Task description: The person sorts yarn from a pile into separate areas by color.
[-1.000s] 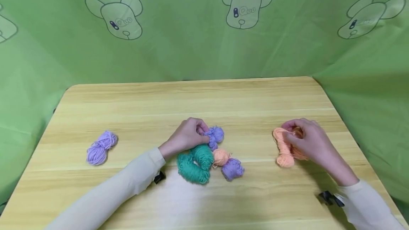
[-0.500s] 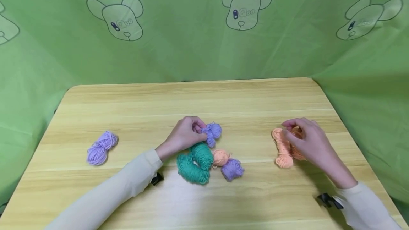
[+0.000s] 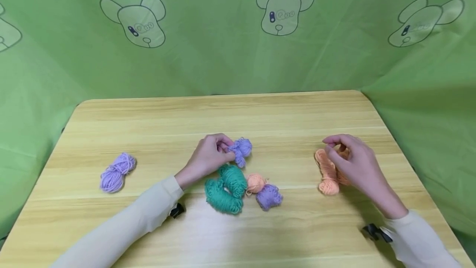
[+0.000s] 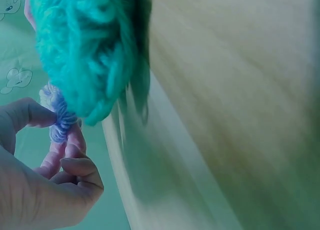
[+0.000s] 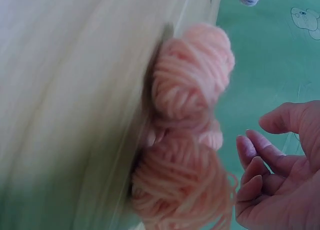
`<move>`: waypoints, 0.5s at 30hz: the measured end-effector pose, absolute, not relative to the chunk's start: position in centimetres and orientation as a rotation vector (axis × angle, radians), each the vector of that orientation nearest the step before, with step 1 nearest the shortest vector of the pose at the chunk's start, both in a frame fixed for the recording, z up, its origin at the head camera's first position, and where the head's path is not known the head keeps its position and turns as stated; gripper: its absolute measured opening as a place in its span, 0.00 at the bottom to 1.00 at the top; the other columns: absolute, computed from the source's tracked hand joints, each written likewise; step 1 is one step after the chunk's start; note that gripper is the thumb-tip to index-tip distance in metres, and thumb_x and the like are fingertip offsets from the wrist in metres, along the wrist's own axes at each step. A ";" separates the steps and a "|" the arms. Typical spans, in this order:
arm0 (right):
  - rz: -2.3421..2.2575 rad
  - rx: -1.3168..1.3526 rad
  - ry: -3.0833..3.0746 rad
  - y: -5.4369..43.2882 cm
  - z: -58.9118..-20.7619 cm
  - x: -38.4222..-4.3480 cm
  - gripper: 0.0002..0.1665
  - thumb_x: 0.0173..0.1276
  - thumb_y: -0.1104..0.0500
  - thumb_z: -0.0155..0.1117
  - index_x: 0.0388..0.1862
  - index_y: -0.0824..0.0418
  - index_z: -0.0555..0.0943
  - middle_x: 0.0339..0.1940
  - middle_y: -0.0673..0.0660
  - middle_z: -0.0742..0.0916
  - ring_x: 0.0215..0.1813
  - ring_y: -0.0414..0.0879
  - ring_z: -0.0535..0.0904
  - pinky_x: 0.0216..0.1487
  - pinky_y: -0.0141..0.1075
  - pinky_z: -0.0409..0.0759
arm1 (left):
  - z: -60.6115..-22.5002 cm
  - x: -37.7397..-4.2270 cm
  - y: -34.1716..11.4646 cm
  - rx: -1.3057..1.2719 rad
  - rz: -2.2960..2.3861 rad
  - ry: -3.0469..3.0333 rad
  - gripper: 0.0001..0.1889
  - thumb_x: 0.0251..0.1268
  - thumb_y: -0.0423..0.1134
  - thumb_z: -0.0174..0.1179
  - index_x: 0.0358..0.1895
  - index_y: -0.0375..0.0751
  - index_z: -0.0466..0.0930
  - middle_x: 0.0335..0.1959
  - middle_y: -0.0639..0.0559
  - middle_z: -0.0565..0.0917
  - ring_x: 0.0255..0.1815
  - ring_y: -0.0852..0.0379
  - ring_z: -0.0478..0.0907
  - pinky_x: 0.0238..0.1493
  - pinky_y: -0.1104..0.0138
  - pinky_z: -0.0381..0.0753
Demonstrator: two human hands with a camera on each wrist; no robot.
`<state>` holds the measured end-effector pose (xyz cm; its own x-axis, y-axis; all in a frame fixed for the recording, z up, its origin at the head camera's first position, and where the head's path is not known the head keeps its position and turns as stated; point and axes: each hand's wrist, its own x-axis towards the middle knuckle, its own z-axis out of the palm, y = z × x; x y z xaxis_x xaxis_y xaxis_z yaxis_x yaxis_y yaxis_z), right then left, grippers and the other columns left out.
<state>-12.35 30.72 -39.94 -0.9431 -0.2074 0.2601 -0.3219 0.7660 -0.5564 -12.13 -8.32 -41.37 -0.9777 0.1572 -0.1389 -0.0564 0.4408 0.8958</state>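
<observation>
My left hand pinches a small purple yarn skein between thumb and fingers, just behind two green yarn skeins. In the left wrist view the purple yarn shows between thumb and fingertips, past a large green skein. Over at the right, my right hand hovers above two peach yarn skeins, thumb and fingers apart. The right wrist view shows that hand holding nothing, beside the peach skeins.
A small peach ball and a purple skein lie right of the green ones. Another purple skein lies at the left of the wooden table. A green curtain hangs behind.
My left hand has lifted the purple skein away from the green skeins, back and to the left. My right hand has risen slightly off the peach skeins, which stay on the table.
</observation>
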 end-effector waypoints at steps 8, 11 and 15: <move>1.011 0.422 -2.783 29.0 -39.4 -12.1 0.11 0.79 0.61 0.67 0.56 0.61 0.89 0.35 0.55 0.80 0.33 0.47 0.71 0.31 0.33 0.68 | -40.7 -11.9 -9.2 0.062 1.608 2.512 0.13 0.60 0.29 0.71 0.49 0.37 0.87 0.36 0.49 0.83 0.36 0.53 0.76 0.38 0.63 0.78; 1.019 0.432 -2.783 28.6 -39.3 -12.1 0.10 0.79 0.61 0.68 0.55 0.60 0.89 0.35 0.54 0.79 0.33 0.47 0.70 0.31 0.34 0.67 | -40.7 -11.8 -9.6 0.052 1.628 2.519 0.13 0.60 0.29 0.71 0.49 0.37 0.87 0.36 0.49 0.83 0.36 0.53 0.76 0.37 0.64 0.77; 1.044 0.442 -2.796 28.2 -39.1 -12.2 0.10 0.80 0.59 0.69 0.55 0.58 0.89 0.37 0.54 0.81 0.32 0.47 0.70 0.30 0.34 0.68 | -40.4 -11.5 -10.1 0.013 1.649 2.538 0.13 0.60 0.29 0.72 0.49 0.37 0.88 0.37 0.49 0.84 0.37 0.52 0.77 0.37 0.65 0.77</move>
<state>-12.21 28.20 -39.09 -0.9494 -0.2274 0.2165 -0.3137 0.7187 -0.6206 -11.49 -10.13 -40.41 -0.9934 0.0694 -0.0915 -0.0554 0.4082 0.9112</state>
